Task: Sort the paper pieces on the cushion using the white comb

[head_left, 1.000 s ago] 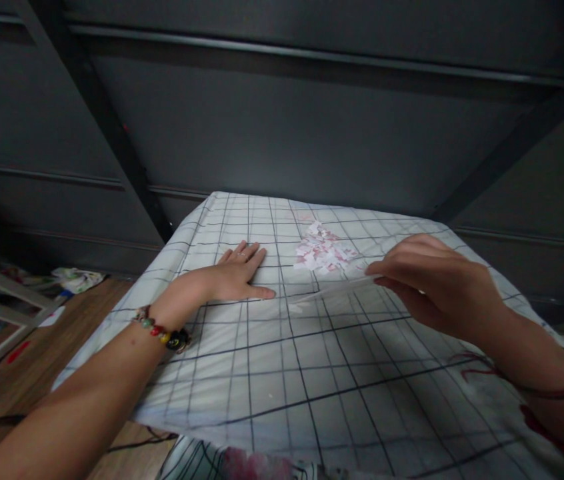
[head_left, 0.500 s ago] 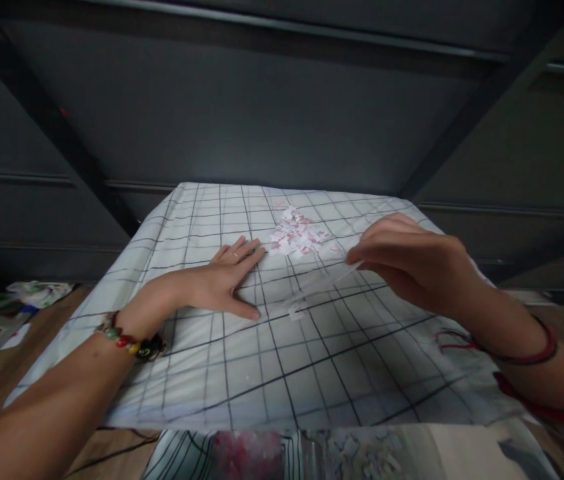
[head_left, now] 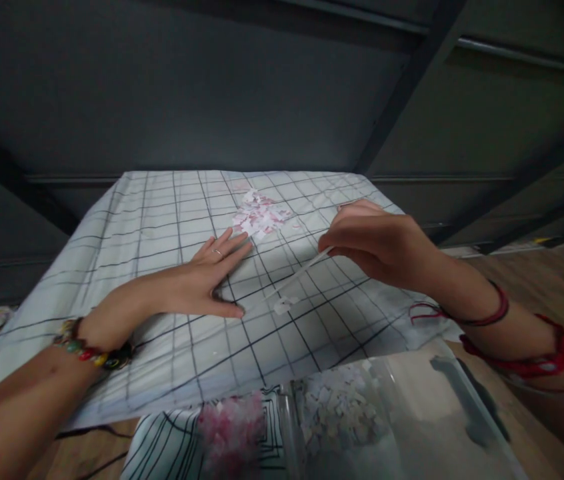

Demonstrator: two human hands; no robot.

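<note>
Strip [head_left: 300, 272] (pinched by right fingers [head_left: 345, 235]) slants lengthwise down-left toward spread left fingers [head_left: 235, 257].

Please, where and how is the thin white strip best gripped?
I would pinch the thin white strip at its right end, coming from the right, as the right hand does: it is narrow, and its other end slants toward the left hand.

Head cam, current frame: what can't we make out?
All in the head view:
Strip in the right hand: its other end, too faint against the checked cloth.
Left hand: whether its thumb touches the strip, too blurred.
Paper scraps: any print, too small.
Pink heap: single pieces, blurred.
Clear container: near end, cut off by the bottom edge.
</note>
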